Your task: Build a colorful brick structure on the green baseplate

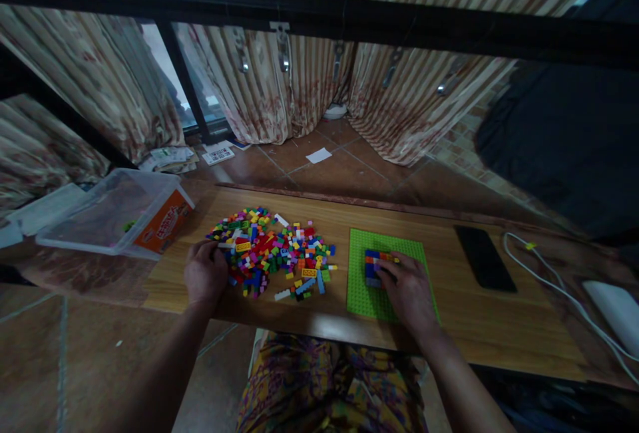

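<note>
Both my hands are down: left hand [204,273] curled in the brick pile [272,250], right hand [407,290] pressing the brick block [374,265] on the green baseplate [362,287].

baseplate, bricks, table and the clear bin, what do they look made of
Baseplate: looks like matte green plastic, with a fine studded texture. Bricks: seemingly hard plastic in bright solid colours, slightly glossy. Table: wood or wood-look laminate, with visible grain lines and a smooth satin sheen; which one is unclear. Bin: translucent plastic, since the floor shows through its walls.
</note>
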`<action>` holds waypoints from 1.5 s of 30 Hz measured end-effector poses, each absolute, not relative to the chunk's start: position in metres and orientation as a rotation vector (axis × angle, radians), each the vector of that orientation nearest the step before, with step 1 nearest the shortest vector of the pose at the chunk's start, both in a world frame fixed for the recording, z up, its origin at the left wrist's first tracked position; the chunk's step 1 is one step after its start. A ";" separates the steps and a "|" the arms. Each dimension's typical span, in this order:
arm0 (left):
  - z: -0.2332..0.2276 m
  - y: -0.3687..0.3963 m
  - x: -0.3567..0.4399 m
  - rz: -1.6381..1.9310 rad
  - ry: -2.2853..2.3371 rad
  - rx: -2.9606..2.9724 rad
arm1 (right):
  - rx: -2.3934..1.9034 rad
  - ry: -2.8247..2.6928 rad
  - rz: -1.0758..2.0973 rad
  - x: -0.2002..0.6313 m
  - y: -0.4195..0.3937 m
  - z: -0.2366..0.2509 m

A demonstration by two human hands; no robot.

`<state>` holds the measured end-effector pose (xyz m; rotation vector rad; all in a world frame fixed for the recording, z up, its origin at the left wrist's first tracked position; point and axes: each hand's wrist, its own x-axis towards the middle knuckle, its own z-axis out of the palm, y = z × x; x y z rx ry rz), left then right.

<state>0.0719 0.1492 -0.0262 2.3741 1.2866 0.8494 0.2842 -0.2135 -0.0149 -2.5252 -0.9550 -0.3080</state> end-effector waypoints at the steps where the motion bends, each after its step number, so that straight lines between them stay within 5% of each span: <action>1: -0.026 0.149 0.072 0.844 1.286 2.373 | -2.518 -0.948 -0.319 0.284 -0.213 -0.015; 21: -0.023 0.147 0.073 0.834 1.299 2.359 | -2.675 -0.309 -0.217 0.281 -0.202 -0.023; 45: -0.021 0.145 0.072 0.831 1.280 2.360 | -2.689 -0.252 -0.197 0.268 -0.188 -0.031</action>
